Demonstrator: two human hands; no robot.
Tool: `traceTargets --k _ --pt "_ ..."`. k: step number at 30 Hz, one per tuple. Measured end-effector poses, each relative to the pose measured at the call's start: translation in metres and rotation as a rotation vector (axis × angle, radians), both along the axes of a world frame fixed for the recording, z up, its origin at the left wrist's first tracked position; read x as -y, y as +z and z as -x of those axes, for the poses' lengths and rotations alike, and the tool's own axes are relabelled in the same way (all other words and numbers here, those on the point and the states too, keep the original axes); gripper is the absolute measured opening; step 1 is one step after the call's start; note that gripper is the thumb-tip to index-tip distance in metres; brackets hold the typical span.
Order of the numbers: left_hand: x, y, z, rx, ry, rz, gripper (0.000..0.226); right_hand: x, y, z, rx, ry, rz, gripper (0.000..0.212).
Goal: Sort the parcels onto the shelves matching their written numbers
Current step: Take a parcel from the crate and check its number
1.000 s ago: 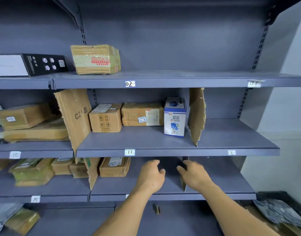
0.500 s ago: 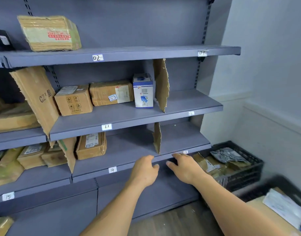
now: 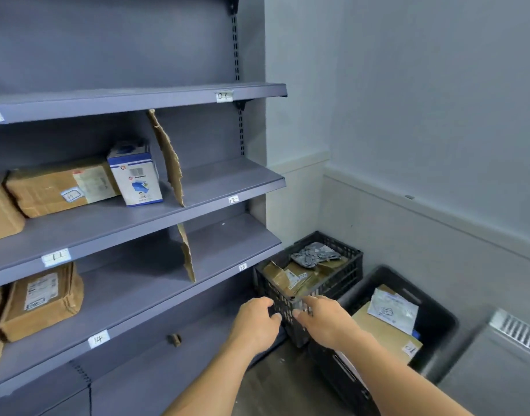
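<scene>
At lower centre, the left hand [image 3: 256, 321] and right hand [image 3: 325, 319] hover by the black crate's [image 3: 347, 274] near corner, each grip loosely curled and empty. Parcels [image 3: 287, 279] lie jumbled inside with labels partly hidden, so a misread number could misplace one. Beyond, a torn cardboard divider [image 3: 187, 255] leans on shelf 13 [image 3: 227, 243], easily knocked.

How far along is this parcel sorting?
Done: a brown box marked 11 and a blue-and-white box sit on shelf 11; shelf 14 holds another box. In hand: nothing; left hand and right hand reach empty toward the mesh crate. Left: parcels in that crate and the black bin beside it.
</scene>
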State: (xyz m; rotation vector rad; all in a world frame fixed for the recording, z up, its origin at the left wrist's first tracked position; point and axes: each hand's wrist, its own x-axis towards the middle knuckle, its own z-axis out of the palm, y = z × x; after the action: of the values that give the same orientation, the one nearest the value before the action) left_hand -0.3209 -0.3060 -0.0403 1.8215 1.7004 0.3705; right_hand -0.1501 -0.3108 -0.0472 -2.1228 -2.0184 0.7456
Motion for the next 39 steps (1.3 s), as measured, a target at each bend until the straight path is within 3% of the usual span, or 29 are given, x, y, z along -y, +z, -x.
traceTargets --k 4,8,11,17,26,31,39 --pt "-0.01 -0.005 -0.061 -0.016 -0.045 0.027 0.048 0.0 -0.006 -0.059 -0.003 -0.071 0.028 0.054" --pt "-0.022 -0.008 -0.113 -0.035 -0.068 0.048 0.028 -0.008 -0.015 -0.114 -0.001 -0.105 0.057 0.048" --pt "-0.03 -0.013 -0.142 -0.037 -0.082 0.077 0.044 -0.013 -0.021 -0.142 0.003 -0.133 0.091 0.047" --pt "-0.05 -0.029 -0.174 -0.046 -0.079 0.127 0.046 -0.029 -0.04 -0.182 -0.043 -0.175 0.116 0.052" --pt "-0.115 -0.058 -0.196 -0.032 -0.111 0.197 0.047 -0.084 -0.076 -0.204 -0.075 -0.263 0.193 0.06" --pt "-0.179 -0.072 -0.194 -0.019 -0.143 0.226 0.047 -0.143 -0.083 -0.204 -0.051 -0.296 0.224 0.05" --pt "-0.284 -0.078 -0.182 -0.024 -0.161 0.253 0.046 -0.244 -0.086 -0.194 -0.105 -0.367 0.234 0.056"
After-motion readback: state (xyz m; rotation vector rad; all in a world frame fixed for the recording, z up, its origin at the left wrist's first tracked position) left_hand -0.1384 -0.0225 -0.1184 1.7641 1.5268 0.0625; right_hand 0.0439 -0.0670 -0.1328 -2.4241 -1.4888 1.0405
